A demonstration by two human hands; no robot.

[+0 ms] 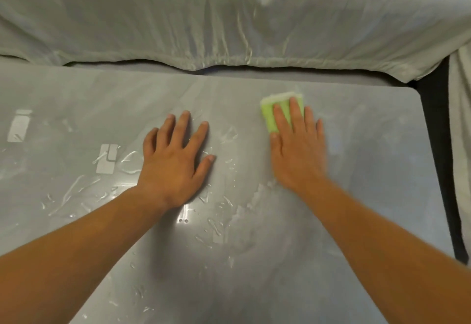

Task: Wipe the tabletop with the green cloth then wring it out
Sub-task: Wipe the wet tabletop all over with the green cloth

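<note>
The folded green cloth [269, 112] lies on the grey tabletop [356, 221] toward the far right, with a pale edge on its far side. My right hand [297, 145] presses flat on top of it, fingers spread, covering most of it; the hand looks slightly blurred. My left hand [175, 155] rests palm down on the tabletop in the middle, fingers apart and holding nothing. Water streaks and droplets [219, 227] glisten on the surface around and in front of my left hand.
A sofa draped in a light grey sheet [229, 17] runs along the far edge of the table. The table's right edge and rounded far corner [418, 94] border a dark gap. Light reflections show on the left part of the tabletop.
</note>
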